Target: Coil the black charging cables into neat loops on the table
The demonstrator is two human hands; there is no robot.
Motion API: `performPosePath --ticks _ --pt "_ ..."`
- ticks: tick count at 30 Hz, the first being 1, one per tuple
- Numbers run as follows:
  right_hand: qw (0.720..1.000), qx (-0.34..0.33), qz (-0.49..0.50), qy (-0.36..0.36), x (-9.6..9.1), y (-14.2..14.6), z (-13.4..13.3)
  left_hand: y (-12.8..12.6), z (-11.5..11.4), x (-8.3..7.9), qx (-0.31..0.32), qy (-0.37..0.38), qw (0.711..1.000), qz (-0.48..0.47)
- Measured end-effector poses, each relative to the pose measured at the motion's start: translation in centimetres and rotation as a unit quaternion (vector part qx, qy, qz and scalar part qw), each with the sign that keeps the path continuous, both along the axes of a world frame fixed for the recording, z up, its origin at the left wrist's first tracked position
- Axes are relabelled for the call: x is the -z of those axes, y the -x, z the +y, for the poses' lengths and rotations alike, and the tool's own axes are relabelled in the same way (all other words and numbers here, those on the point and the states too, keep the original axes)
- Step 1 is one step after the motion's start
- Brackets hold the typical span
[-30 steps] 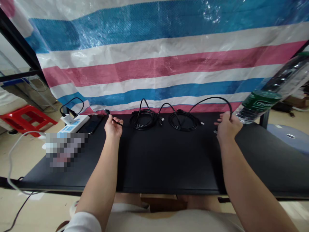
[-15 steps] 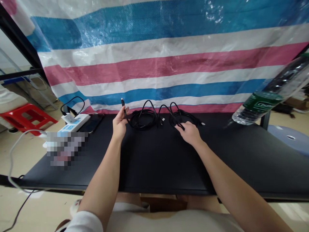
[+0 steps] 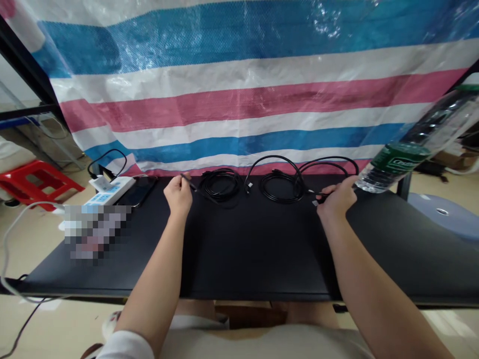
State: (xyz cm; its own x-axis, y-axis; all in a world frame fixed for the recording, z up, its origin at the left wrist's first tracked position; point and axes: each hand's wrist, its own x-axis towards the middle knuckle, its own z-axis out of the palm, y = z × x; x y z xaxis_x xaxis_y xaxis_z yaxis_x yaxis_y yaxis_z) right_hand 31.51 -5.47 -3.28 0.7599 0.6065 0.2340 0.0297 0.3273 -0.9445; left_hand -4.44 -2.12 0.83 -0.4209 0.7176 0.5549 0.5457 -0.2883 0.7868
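Note:
Two black cables lie in loose coils at the back of the black table. My left hand is closed on the end of the left cable, whose strand runs back to its coil. Farther right, my right hand grips strands of the right cable, raising wide loops above the tabletop. A white-tipped connector shows beside that hand, and another cable end bends down between the coils. The fingers partly hide what they hold.
A tilted water bottle leans just beyond my right hand. On the left are a white power strip with a plugged charger, a black phone and a blurred-out patch. A striped plastic sheet hangs behind the table.
My right hand has moved right, drawing loops of the right cable out with it. My left hand has shifted slightly left and closed tighter, and its cable end now points lower.

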Motion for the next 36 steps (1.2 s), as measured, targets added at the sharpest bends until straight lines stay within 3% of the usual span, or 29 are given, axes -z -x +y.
performPosePath --ticks 3,7,10,14,17,20,24,29,32,34,36 --pt "0.99 0.046 -0.132 -0.02 0.2 1.9 -0.3 -1.1 -0.2 0.2 0.063 0.004 0.997 0.05" --pt "0.954 0.059 -0.291 0.029 0.6 4.5 -0.4 -2.1 -0.4 0.7 0.169 0.01 0.985 0.009" --pt "0.944 0.089 -0.304 0.093 0.4 5.4 -0.6 -2.6 -0.8 0.8 0.207 0.014 0.977 -0.057" --pt "0.967 0.08 -0.216 0.109 -0.4 5.3 -0.7 -3.4 -1.3 0.7 0.223 0.033 0.964 -0.144" --pt "0.993 0.014 -0.098 0.069 -0.9 5.1 -0.4 -4.3 -1.6 0.6 0.237 0.047 0.948 -0.206" --pt "0.995 -0.087 -0.041 0.008 -1.0 5.4 -0.1 -5.5 -2.0 0.9 0.26 0.078 0.937 -0.22" --pt "0.983 -0.155 -0.099 -0.012 -0.8 6.7 -0.5 -7.4 -2.8 2.0 0.248 0.128 0.943 -0.181" --pt "0.945 -0.249 -0.212 0.027 -0.5 8.5 -1.7 -9.1 -3.8 2.8 0.238 0.129 0.954 -0.129" --pt "0.95 -0.262 -0.169 0.033 -0.5 9.2 -2.0 -9.4 -4.0 2.9 0.266 0.186 0.932 -0.159" --pt "0.943 -0.315 -0.1 0.031 -0.8 9.4 -2.1 -9.4 -3.9 3.0 0.29 0.236 0.907 -0.193" --pt "0.919 -0.389 -0.046 0.036 -1.2 9.5 -2.3 -9.3 -3.7 3.2 0.318 0.266 0.885 -0.212"
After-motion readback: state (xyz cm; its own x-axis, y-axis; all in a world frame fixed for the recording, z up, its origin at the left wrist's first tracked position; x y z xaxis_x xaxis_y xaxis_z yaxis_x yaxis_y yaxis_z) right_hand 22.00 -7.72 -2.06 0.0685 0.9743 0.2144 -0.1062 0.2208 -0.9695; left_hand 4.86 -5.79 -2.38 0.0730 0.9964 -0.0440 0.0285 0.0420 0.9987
